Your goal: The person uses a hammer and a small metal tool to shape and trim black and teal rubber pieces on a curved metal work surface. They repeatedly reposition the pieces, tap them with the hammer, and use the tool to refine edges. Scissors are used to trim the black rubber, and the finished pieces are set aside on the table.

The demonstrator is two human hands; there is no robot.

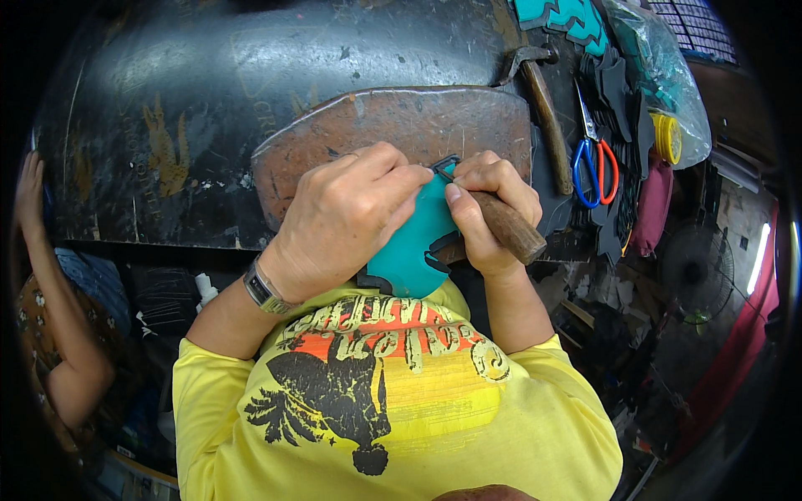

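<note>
My left hand (342, 209), with a watch (263, 288) on its wrist, is closed on the black upper edge of a teal cut piece (413, 242), perhaps a shoe part. The piece has black edging and a curved notch low on its right side. My right hand (493, 192) is closed at the same edge, thumb and fingers pinched close to a folded black strip (447, 163). A tool with a thick wooden handle (510, 227) lies in that hand, its butt toward me; its working end is hidden. Both hands are over the near side of a worn brown board (376, 121).
A hammer (547, 117) and scissors (595, 167) with blue and red handles lie right of the board. Beyond are black cut pieces (614, 92), teal pieces (568, 21), a clear plastic bag (660, 67) and a yellow-lidded container (666, 138). Another person's arm (71, 334) is at the left.
</note>
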